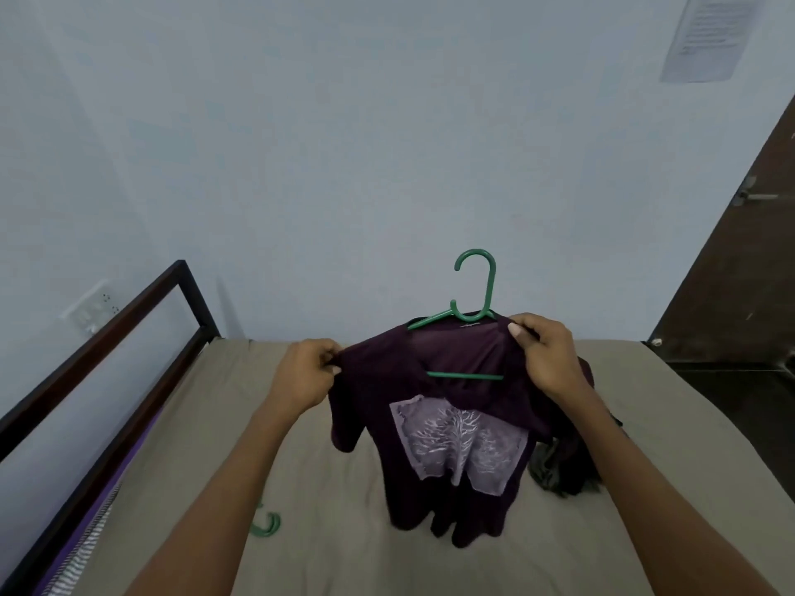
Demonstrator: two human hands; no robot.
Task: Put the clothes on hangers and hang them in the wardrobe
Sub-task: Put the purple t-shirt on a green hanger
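Note:
A dark purple T-shirt (pixel 387 393) with a pale lilac tree print hangs above the bed on a green plastic hanger (pixel 475 290). The hanger's hook sticks up out of the collar and its lower bar shows through the neck opening. My left hand (pixel 307 374) pinches the shirt's left shoulder. My right hand (pixel 544 354) grips the right shoulder at the collar, over the hanger's arm. The shirt's hem rests on the sheet.
The bed has a beige sheet (pixel 301 488) and a dark metal frame (pixel 129 320) along the left. More green hanger hooks (pixel 266 524) lie under my left forearm. A dark heap of clothes (pixel 563 466) lies behind my right arm. A brown door (pixel 731 260) stands at the right.

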